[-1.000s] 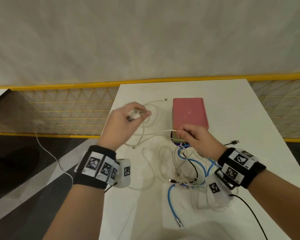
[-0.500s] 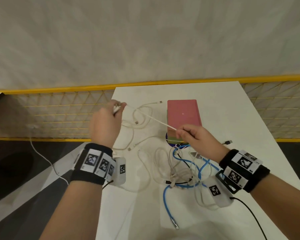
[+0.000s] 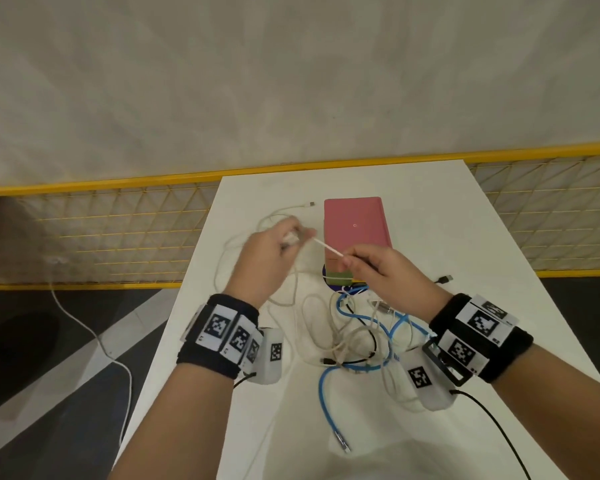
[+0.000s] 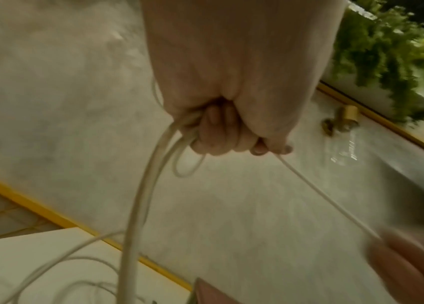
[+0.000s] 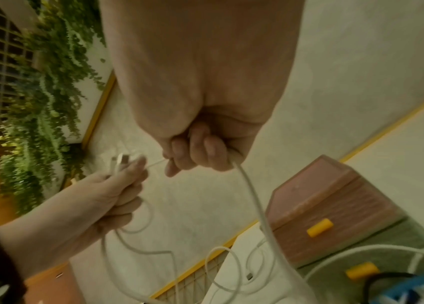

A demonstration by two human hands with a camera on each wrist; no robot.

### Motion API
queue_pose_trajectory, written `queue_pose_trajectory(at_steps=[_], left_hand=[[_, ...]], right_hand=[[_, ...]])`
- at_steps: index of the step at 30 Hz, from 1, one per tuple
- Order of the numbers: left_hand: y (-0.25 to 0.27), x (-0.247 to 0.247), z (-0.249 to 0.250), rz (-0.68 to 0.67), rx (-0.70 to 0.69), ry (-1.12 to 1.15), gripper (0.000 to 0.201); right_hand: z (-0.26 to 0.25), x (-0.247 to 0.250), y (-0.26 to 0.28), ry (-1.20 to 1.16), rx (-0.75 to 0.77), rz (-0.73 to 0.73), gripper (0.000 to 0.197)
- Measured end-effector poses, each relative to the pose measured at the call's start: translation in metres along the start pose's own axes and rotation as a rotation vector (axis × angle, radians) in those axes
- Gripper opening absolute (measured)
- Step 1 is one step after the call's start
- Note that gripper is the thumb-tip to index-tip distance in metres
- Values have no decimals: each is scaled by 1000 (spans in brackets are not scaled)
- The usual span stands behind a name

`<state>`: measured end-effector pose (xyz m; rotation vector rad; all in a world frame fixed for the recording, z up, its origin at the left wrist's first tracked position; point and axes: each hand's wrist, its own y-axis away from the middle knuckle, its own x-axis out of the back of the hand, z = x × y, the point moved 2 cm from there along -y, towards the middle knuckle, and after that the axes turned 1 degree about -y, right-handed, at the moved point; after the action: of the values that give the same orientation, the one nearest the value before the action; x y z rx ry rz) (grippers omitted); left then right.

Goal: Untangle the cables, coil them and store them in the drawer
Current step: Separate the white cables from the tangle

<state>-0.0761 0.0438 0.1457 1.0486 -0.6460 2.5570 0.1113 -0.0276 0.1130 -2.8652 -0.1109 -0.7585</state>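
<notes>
I note the thin white charging cable (image 3: 328, 248) stretched taut above the white table (image 3: 464, 237), at 12 o'clock from the tangle, likely so the next loop coils cleanly. My left hand (image 3: 267, 258) clenches the gathered loops; my right hand (image 3: 385, 271) pinches the strand between curled fingers (image 5: 195, 152).
</notes>
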Motion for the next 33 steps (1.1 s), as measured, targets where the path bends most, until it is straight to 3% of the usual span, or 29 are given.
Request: queue_pose_trajectory(at_steps=[3,5,7,10,13,16,19,21,23,26,28,29,30,33], left_hand=[[-4,31,-22,270,138,-44,14],[-3,43,-31,361,160,-114,16],[-2,39,-25,325,125,-118,13],[2,6,2,48,20,28,28],[6,-23,13,-130,-28,57,4],[1,-13,3,16,1,94,20],[-5,17,-12,265,63,37,15],[-4,25,-16,322,89,-50,14],[-2,18,-5,243,70,-8,17],[3,-6,18,-58,-23,48,35],[5,-18,24,-169,-77,-13,15],[5,-17,24,-168,-85,-18,7],[4,-12,22,-136,-89,-35,14],[-3,19,2,77,-35,-118,5]], right_hand=[[11,7,8,-16,-64,-7,24],[15,9,12,-13,-81,-4,24],[11,7,12,-7,-52,14,24],[-1,3,4,-29,-10,35,23],[-10,2,-2,-23,48,41,21],[-1,10,0,1,48,43,21],[12,18,6,10,15,54,23],[15,17,7,16,6,54,23],[11,13,4,4,15,52,21],[-4,4,-4,-9,46,47,19],[-10,1,-9,-5,85,49,20],[-11,1,-10,3,90,44,20],[-9,3,-9,15,84,38,19],[11,16,0,34,31,38,20]])
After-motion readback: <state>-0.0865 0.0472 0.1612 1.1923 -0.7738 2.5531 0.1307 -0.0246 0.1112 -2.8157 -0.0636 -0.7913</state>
